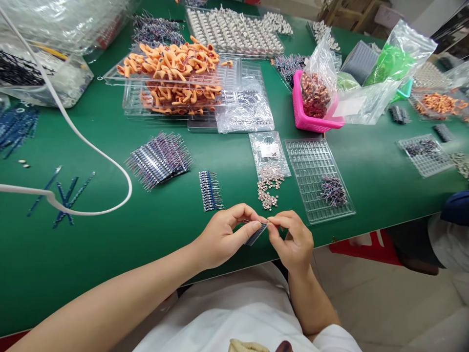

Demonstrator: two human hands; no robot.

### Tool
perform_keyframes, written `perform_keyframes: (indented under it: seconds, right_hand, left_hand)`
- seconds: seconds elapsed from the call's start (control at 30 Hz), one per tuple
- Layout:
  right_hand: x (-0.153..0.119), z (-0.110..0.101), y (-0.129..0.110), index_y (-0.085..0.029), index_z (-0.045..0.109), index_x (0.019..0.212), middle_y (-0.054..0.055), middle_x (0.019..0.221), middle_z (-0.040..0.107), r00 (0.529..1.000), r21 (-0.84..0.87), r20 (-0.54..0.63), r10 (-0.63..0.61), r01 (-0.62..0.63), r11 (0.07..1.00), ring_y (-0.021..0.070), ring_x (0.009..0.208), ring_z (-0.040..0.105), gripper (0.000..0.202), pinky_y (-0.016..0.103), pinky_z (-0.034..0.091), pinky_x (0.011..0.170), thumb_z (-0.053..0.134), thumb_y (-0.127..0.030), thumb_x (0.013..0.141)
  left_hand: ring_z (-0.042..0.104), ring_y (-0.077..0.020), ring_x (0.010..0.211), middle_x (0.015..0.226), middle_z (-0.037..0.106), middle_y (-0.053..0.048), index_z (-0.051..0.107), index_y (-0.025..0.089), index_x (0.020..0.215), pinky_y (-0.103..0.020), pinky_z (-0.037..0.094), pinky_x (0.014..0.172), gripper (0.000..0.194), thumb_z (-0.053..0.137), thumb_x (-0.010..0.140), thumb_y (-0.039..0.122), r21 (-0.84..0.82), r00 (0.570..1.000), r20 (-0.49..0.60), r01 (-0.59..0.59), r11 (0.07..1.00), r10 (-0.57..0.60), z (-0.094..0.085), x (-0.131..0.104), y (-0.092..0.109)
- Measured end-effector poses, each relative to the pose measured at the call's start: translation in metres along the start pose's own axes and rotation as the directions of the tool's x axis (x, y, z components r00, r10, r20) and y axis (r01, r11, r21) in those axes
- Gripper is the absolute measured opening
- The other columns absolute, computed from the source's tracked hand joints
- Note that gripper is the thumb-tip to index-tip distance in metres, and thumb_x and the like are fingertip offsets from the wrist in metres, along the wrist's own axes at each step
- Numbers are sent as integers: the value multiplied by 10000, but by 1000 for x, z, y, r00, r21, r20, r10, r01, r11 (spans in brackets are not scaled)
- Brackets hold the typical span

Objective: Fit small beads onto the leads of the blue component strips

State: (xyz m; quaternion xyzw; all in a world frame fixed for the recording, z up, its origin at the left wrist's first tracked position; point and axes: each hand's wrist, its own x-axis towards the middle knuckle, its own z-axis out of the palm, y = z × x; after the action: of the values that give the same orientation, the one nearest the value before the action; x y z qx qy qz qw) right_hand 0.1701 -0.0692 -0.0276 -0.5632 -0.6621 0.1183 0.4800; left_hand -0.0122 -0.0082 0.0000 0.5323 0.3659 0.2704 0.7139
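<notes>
My left hand (pixel 225 234) grips a short strip of taped blue components (pixel 255 233) near the front edge of the green table (pixel 146 244). My right hand (pixel 291 237) pinches a tiny part at the strip's upper end, fingertips touching the left hand's. Just beyond my hands lies a heap of small silvery beads (pixel 269 188) spilling from a clear bag (pixel 269 151). A blue component strip (pixel 209 190) lies to the left of the beads. A clear grid tray (pixel 318 178) with a bundle of wired parts (pixel 332 190) sits to the right.
A pile of taped components (pixel 159 160) lies mid-table. Clear trays of orange pieces (pixel 176 73), a pink basket (pixel 311 117), plastic bags (pixel 388 68) and white-part trays (pixel 234 32) fill the back. A white cable (pixel 91 146) loops on the left. Another person's sleeve (pixel 454 210) is at the right edge.
</notes>
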Motion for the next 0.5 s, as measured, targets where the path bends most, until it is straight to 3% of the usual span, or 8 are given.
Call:
perform_keyframes:
  seconds: [0.1, 0.3, 0.5]
  right_hand:
    - [1, -1, 0, -233, 665, 992, 20, 837, 690, 1000, 30, 8, 22, -22, 999, 136, 674, 639, 157, 276, 559, 582, 664, -115, 888]
    - [2, -4, 4, -234, 661, 1043, 40, 864, 702, 989, -65, 21, -146, 147, 987, 168, 763, 679, 259, 322, 595, 672, 671, -50, 860]
    - [1, -5, 6, -236, 646, 1072, 48, 876, 709, 982, -109, 45, -181, 185, 977, 171, 769, 681, 273, 336, 601, 679, 666, -59, 865]
  left_hand:
    - [648, -168, 804, 970, 738, -86, 642, 163, 899, -278, 530, 688, 201, 642, 930, 362, 9, 1000, 6, -5, 1000, 5, 0, 0, 0]
    - [647, -178, 838, 950, 722, -86, 641, 158, 928, -285, 531, 722, 201, 616, 941, 357, 30, 1000, 2, 8, 1000, -8, 0, 0, 2]
    - [657, -195, 882, 944, 710, -83, 638, 154, 931, -306, 529, 782, 213, 625, 933, 367, 13, 1000, -9, 27, 1000, -27, 0, 1, 2]
